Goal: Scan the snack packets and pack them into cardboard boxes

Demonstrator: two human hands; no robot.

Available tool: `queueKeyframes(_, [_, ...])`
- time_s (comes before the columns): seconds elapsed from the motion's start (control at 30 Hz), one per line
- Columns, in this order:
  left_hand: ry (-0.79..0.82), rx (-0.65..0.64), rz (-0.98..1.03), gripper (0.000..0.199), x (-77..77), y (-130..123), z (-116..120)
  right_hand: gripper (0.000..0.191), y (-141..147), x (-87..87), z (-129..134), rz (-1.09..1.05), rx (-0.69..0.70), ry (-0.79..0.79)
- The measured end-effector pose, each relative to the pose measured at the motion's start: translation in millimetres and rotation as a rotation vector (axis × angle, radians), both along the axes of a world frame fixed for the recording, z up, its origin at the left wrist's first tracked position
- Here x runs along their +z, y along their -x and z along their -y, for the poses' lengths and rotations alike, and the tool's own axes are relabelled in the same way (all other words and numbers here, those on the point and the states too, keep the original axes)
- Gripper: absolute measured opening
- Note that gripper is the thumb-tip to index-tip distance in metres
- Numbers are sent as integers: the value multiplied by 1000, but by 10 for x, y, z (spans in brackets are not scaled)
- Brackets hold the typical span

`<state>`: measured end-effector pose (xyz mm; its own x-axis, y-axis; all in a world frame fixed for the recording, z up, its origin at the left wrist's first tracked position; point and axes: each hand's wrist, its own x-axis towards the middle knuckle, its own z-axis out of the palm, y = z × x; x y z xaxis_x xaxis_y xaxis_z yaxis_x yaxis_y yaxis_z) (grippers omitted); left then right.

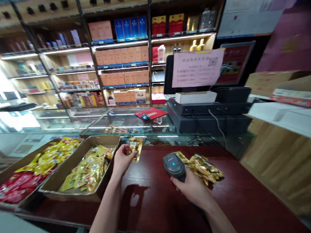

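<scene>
Pinched in my left hand (124,159) is a small gold packet (136,148) with a white label, held up over the dark red counter (146,187). My right hand (192,184) is wrapped round the handle of a dark barcode scanner (174,164), which shows a small blue light. Several gold packets (204,168) lie in a pile just beyond and to the right of the scanner. Left of my left hand, a cardboard box (68,195) holds yellow and gold packets (91,168).
At the far left, another box (79,140) holds yellow packets (52,156) and red packets (20,186). Behind the counter are a glass case (113,119), a red folder (155,113) and a monitor with a pink paper sign (197,68). Cartons (296,86) stand at the right.
</scene>
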<state>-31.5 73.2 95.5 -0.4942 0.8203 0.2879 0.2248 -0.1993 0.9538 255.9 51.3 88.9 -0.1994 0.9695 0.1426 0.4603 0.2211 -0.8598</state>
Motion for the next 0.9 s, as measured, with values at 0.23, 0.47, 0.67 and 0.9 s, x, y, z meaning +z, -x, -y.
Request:
queueKeyframes(0.23, [61, 409, -190, 43, 182, 1023, 660, 27, 498, 9, -21, -10, 173, 43])
queueKeyframes(0.47, [130, 457, -201, 37, 201, 1315, 997, 29, 897, 78, 16, -28, 336, 55])
queueKeyframes(0.67, [84, 370, -173, 33, 166, 1081, 834, 30, 876, 120, 53, -39, 298, 53])
queueKeyframes(0.9, [44, 19, -159, 27, -57, 31, 195, 29, 331, 53, 68, -35, 93, -14])
